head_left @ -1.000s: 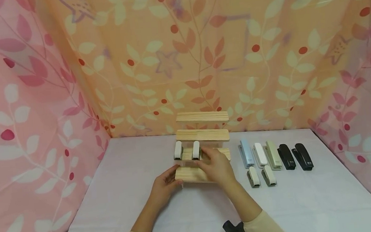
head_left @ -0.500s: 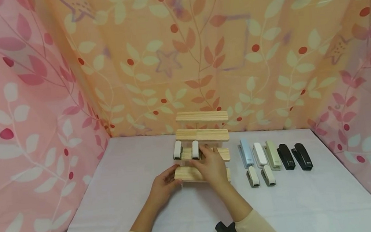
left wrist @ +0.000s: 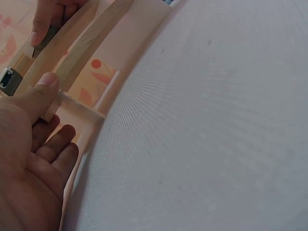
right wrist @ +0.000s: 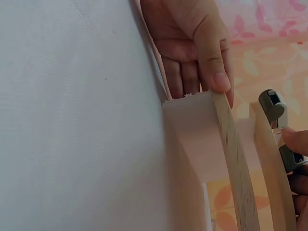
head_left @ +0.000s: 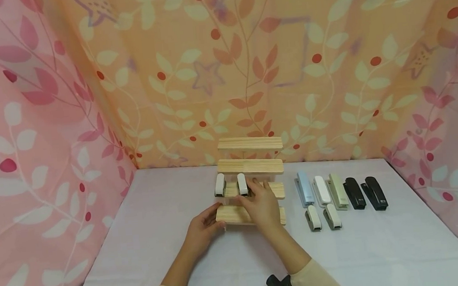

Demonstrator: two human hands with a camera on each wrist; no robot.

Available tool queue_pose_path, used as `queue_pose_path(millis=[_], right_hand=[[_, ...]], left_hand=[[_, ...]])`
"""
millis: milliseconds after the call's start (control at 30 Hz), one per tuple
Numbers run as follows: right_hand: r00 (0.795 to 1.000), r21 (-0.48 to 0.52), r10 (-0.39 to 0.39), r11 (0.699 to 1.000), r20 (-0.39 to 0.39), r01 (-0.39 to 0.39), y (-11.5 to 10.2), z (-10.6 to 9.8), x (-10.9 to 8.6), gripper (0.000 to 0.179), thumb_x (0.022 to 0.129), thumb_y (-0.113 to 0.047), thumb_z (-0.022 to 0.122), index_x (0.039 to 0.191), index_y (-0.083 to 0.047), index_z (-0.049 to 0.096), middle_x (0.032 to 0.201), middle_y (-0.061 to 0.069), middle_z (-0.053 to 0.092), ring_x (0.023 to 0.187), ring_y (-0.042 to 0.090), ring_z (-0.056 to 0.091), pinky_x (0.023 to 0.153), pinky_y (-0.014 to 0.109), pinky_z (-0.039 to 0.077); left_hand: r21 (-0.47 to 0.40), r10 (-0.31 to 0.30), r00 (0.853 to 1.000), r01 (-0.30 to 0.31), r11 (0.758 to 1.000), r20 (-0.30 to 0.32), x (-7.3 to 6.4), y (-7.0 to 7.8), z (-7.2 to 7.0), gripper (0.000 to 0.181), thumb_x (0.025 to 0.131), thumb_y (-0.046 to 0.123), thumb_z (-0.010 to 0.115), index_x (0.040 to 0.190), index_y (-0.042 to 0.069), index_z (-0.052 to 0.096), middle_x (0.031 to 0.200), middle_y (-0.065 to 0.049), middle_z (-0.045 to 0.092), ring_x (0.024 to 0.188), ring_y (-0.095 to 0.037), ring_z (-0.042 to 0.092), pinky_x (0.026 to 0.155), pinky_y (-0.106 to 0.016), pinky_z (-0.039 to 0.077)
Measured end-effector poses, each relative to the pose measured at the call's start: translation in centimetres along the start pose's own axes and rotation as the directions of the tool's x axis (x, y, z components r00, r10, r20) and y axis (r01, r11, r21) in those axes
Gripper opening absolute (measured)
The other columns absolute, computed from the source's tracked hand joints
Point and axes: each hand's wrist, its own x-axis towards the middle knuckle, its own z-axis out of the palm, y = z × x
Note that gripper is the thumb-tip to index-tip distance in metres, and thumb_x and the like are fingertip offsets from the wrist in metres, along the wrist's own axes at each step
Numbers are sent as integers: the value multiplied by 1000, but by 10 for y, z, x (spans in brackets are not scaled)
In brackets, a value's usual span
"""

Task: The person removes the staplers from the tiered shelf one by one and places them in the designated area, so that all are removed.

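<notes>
A tiered rack of pale wooden boards (head_left: 249, 166) stands near the back of the table. My left hand (head_left: 202, 229) grips its lowest board at the left end, thumb on top and fingers curled below the edge. Two small white staplers stand on the second board from the bottom: one stapler (head_left: 219, 185) at the left end, another stapler (head_left: 242, 184) near the middle. My right hand (head_left: 264, 206) pinches the middle one from its right side. In the right wrist view, the thumb (right wrist: 294, 140) lies against that stapler's body, and the board's edge hides part of the fingers.
Right of the rack, a light blue stapler (head_left: 305, 190), a white stapler (head_left: 321, 191), a pale green stapler (head_left: 337, 191) and two black staplers (head_left: 354, 193) lie in a row. Two small white staplers (head_left: 313, 218) sit before them. A patterned curtain (head_left: 182, 74) hangs behind.
My right hand and forearm have swung left and in closer to the rack, while the middle stapler stays nearly where it was. The left hand keeps its grip on the board.
</notes>
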Motion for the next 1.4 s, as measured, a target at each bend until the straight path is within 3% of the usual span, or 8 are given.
queue_pose_path(millis=[300,667,867,1100,1400], right_hand=[[1000,46,12,999,-1,-12,2,-5,0,52,85,-29,86,132,-12,71,134,19,65,133,54,48,111,63,43],[999,122,27,992,-19,-24,3,-8,3,47,85,-21,87,127,-9,73,121,13,72,126,36,62,119,49,38],[1000,157,0,988,-14,3,3,-13,5,45,85,-20,86,126,-7,73,117,10,75,114,25,71,120,43,39],[1000,216,19,976,12,-21,3,-22,2,44,86,-19,85,127,-7,73,120,9,75,108,23,73,90,37,63],[1000,232,-3,973,21,-2,-4,-40,-3,47,85,-21,86,129,-12,72,119,7,75,98,23,76,82,40,65]], left_hand=[[-3,-18,1000,18,1000,-1,0,3,1,72,86,26,83,150,9,53,151,-8,54,138,-26,54,106,-24,51],[-5,31,999,-31,1000,6,3,0,1,72,87,22,82,150,3,51,152,-14,53,138,-31,53,104,-22,52],[-17,1,1000,-1,1000,0,3,1,1,72,87,21,82,150,4,51,151,-12,54,138,-28,53,104,-22,51],[-45,-11,1000,11,999,3,1,2,2,71,87,18,82,149,4,51,152,-12,52,139,-29,52,106,-24,51],[-48,-21,1000,21,999,-3,-1,1,1,71,86,18,83,149,5,52,152,-10,53,139,-27,53,106,-23,50]])
